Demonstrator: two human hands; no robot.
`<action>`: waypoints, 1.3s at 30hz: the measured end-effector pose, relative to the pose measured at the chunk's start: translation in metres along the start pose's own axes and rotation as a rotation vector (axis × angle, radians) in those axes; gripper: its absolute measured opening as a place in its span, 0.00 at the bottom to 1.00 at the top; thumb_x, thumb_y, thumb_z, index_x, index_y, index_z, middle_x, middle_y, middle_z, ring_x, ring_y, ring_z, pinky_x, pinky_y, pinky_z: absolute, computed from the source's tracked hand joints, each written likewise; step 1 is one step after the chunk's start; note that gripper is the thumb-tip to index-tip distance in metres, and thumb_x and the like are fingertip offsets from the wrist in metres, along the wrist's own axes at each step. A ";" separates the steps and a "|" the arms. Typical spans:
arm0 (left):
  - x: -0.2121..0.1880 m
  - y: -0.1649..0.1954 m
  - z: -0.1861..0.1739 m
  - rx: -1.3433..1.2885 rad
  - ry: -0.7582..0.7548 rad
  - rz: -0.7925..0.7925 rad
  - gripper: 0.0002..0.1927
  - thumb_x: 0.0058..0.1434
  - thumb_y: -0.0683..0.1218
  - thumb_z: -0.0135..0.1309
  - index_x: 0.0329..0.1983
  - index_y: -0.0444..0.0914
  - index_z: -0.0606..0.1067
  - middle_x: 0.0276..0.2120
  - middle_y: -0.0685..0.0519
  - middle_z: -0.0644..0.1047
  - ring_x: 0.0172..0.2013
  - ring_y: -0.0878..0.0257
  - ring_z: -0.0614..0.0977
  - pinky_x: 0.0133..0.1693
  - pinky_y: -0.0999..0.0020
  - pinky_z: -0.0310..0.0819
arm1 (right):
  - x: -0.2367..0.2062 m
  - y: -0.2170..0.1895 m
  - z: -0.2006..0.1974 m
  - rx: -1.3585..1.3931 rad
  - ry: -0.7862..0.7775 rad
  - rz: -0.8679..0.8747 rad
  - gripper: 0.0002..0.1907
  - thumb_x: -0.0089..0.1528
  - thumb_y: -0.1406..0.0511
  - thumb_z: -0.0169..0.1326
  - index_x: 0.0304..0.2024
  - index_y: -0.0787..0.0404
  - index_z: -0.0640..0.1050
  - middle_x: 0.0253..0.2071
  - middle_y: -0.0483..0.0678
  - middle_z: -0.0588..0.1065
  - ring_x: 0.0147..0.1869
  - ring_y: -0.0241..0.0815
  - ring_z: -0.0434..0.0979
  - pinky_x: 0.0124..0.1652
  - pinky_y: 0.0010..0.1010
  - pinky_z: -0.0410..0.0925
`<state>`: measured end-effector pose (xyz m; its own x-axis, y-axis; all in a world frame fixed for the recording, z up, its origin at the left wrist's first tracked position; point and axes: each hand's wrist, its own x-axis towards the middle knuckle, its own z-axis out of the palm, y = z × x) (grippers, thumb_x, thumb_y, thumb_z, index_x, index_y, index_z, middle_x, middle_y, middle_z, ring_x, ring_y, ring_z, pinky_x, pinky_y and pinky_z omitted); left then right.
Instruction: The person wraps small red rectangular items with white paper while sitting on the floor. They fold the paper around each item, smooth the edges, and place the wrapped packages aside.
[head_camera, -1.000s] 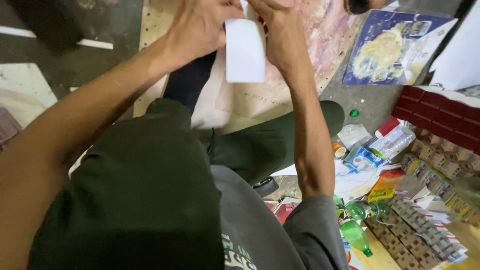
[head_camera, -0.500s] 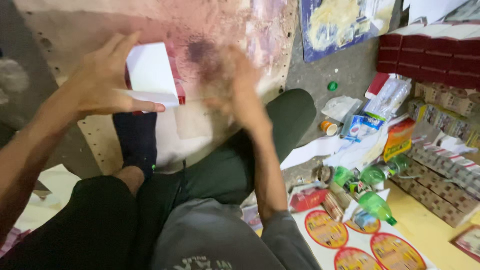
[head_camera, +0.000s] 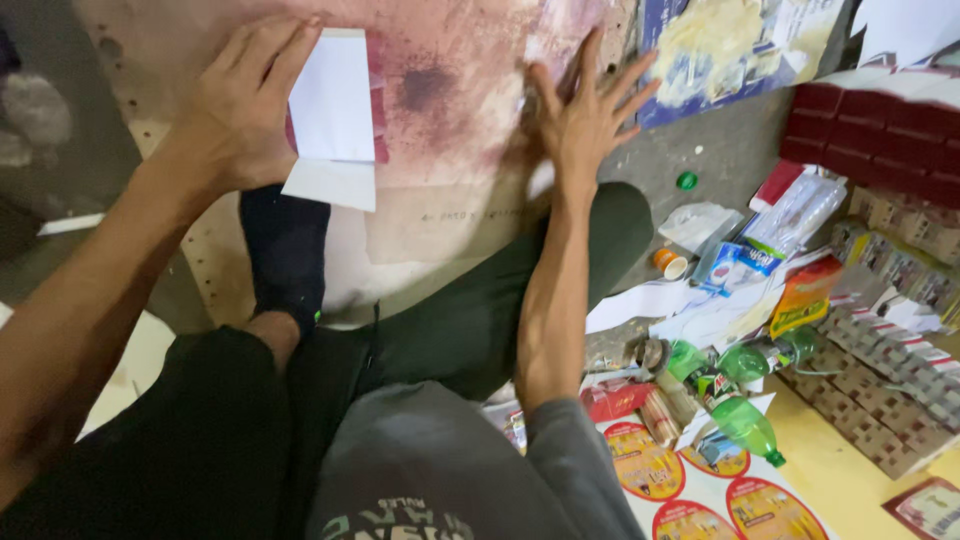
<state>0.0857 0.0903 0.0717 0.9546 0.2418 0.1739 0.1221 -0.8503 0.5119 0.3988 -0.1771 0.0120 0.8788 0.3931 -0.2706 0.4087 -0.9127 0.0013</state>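
Person is sitting cross-legged on the floor, looking down at a stained board (head_camera: 450, 150) lying in front of the legs. Left hand (head_camera: 245, 110) is pressing flat on a folded white paper (head_camera: 335, 110) near the board's left edge, fingers together and extended over the paper's left side, not gripping around it. The paper is lying on the board, its lower flap sticking out below the hand, a red strip showing along its right edge. Right hand (head_camera: 585, 120) is resting palm-down on the board toward its right edge, fingers spread apart, holding nothing. The two hands are well apart, a dark purple stain sitting between them.

Right of the board, a blue printed sheet (head_camera: 730, 50) is lying on the concrete floor, a green bottle cap (head_camera: 687, 181) just below it. Green plastic bottles (head_camera: 740, 415) are lying near the right knee, beside round red-and-yellow labels (head_camera: 645, 460). Rows of small packets (head_camera: 890, 390) are filling the lower right, red boxes (head_camera: 880, 140) stacked above them.
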 end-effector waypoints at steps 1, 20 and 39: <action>-0.004 0.000 0.002 -0.046 0.015 0.006 0.42 0.61 0.50 0.65 0.73 0.25 0.63 0.66 0.36 0.67 0.67 0.42 0.70 0.70 0.53 0.68 | -0.003 -0.005 -0.006 0.030 -0.014 0.002 0.48 0.61 0.32 0.55 0.77 0.31 0.56 0.81 0.61 0.34 0.83 0.74 0.28 0.68 0.76 0.42; -0.024 -0.026 0.029 -0.354 0.008 -0.177 0.57 0.53 0.49 0.69 0.80 0.30 0.51 0.68 0.35 0.64 0.69 0.38 0.65 0.73 0.49 0.56 | -0.188 -0.177 -0.069 -0.028 -0.014 -0.780 0.38 0.61 0.72 0.51 0.72 0.37 0.72 0.81 0.58 0.45 0.85 0.68 0.36 0.75 0.68 0.38; -0.028 -0.028 0.039 -0.894 -0.014 -0.230 0.47 0.60 0.52 0.66 0.76 0.35 0.56 0.71 0.40 0.65 0.72 0.46 0.68 0.75 0.55 0.60 | -0.129 -0.264 -0.012 1.090 0.031 -0.714 0.55 0.65 0.58 0.64 0.79 0.53 0.40 0.79 0.52 0.41 0.85 0.48 0.40 0.80 0.39 0.44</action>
<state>0.0659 0.0892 0.0195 0.9370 0.3487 -0.0197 0.0592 -0.1030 0.9929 0.1803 0.0145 0.0581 0.5629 0.8154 0.1350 0.3885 -0.1169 -0.9140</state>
